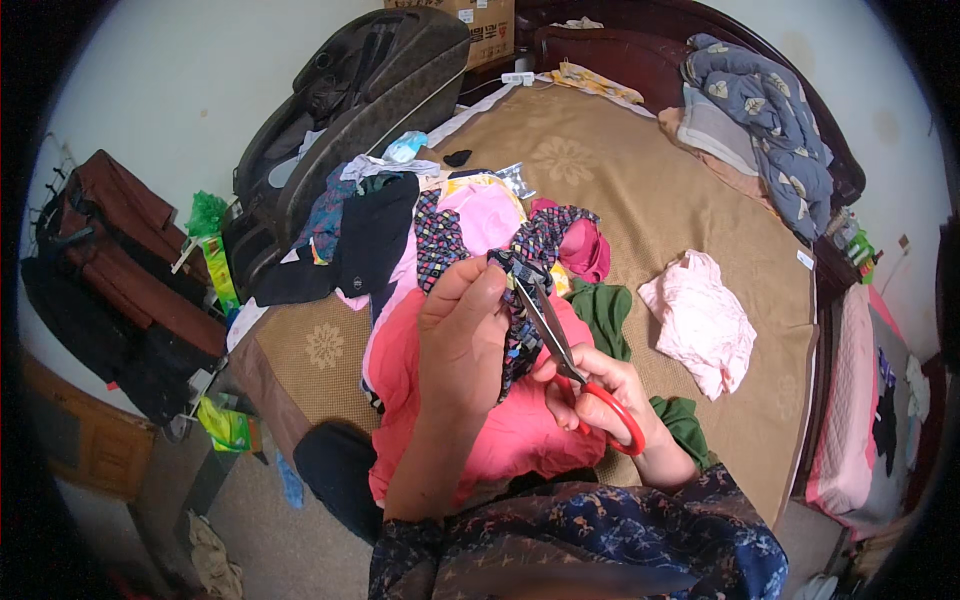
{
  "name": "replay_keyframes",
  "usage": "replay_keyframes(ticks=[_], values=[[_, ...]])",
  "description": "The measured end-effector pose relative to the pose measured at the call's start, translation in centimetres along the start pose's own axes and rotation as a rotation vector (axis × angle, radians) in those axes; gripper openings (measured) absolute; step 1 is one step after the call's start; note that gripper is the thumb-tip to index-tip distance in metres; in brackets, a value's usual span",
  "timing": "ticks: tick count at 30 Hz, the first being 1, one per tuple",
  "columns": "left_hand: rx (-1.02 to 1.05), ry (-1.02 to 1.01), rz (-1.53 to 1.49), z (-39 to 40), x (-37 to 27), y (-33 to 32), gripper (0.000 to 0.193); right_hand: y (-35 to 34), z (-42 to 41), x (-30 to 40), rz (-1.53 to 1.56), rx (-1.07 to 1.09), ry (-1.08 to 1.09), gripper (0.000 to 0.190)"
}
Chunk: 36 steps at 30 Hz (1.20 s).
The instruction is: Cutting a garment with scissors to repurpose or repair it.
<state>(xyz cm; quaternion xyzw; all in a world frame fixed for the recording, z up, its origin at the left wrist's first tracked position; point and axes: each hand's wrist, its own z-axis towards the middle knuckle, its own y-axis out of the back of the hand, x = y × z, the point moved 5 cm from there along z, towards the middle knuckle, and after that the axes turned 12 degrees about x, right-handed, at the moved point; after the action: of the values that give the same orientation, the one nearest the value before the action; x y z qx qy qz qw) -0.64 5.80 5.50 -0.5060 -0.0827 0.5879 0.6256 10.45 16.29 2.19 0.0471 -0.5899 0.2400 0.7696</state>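
My right hand (600, 397) grips a pair of scissors (621, 417) with red handles, fingers through the loops. The metal blades point up and to the left, their tips at the edge of a dark patterned cloth (523, 345). Between the thumb and fingers of my left hand (465, 315), the top of that cloth is pinched. Its multicoloured squares hang down between my hands, over a coral-pink cloth (405, 352) spread across my lap. Whether the blades have fabric between them cannot be made out.
Beyond my hands a heap of clothes holds black trousers (379, 232) and a pink garment (480, 214). A green cloth (606, 311) and a pale pink garment (701, 322) lie rightward on the tan bed mat (660, 195). A dark massage chair (367, 112) stands at the bed's far left.
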Motion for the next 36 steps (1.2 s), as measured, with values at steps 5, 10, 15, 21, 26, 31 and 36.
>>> replay_keyframes(ticks=[5,10,15,21,26,31,36], values=[[-0.024,-0.020,0.002,-0.2,0.5,0.8,0.013,0.1,0.0,0.0,0.001,-0.010,-0.021,0.041],[-0.031,0.036,0.002,-0.2,0.6,0.3,0.013,0.1,0.1,-0.1,-0.006,-0.013,0.008,0.038],[-0.029,0.034,-0.060,-0.2,0.9,-0.2,0.014,0.1,0.2,-0.1,-0.052,-0.038,0.030,0.035],[-0.069,0.057,-0.106,-0.4,1.0,-0.2,0.014,0.3,0.1,0.1,-0.092,-0.040,0.024,0.035],[-0.070,0.039,-0.101,-0.4,1.4,0.4,0.013,0.5,0.0,0.0,-0.116,-0.062,0.001,0.036],[-0.076,0.039,-0.098,-0.3,1.3,-0.1,0.014,0.8,-0.1,-0.4,-0.145,-0.137,0.003,0.059],[-0.038,0.082,-0.113,-0.3,1.5,-0.2,0.015,1.1,-0.2,-0.4,-0.121,-0.086,0.012,0.038]])
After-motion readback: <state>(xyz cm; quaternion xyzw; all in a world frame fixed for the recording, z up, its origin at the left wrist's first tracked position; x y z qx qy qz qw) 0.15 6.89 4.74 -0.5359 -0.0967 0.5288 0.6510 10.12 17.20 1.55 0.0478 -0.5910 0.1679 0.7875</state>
